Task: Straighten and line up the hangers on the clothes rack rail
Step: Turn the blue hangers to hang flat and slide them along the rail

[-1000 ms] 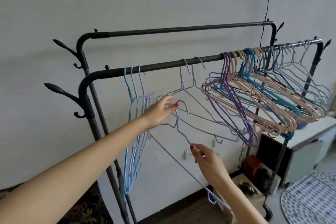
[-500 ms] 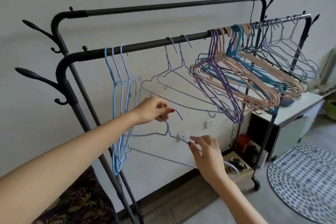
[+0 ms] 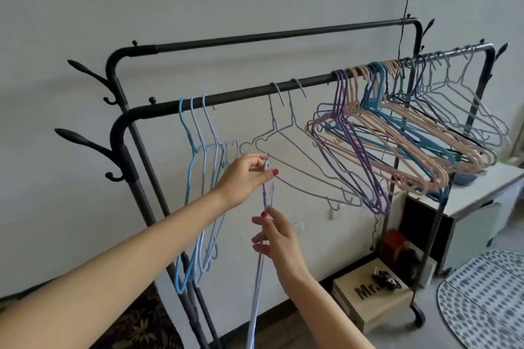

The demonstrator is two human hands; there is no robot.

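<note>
At the far left the front rail (image 3: pixel 241 93) of the black rack bends down into its post, and three blue and lilac hangers (image 3: pixel 198 178) hang there close together, edge-on to the camera. Just right of them the left hand (image 3: pixel 243 176) is raised below the rail, thumb and fingertips pinched on the hook end of a loose lilac hanger (image 3: pixel 259 258); that hanger is off the rail and hangs almost straight down, seen edge-on, its lower part running out of view at the bottom. Directly under the left hand, the right hand (image 3: pixel 276 238) holds the same hanger lower on its wire, fingers lightly curled round it, so the hanger runs through both grips, one at the top and one partway down. It looks thin, light and springy, likely slick in its coating and apt to swing or snag its neighbours; the hook and the neck just below it seem the surest places to hold. Behind the hands two pale wire hangers (image 3: pixel 297 156) hang skewed on the rail. Further right a dense, slanted bunch of purple, pink and teal hangers (image 3: pixel 397 139) crowds the rail, with grey wire ones at its right end above a white tabletop (image 3: pixel 487 187)
</note>
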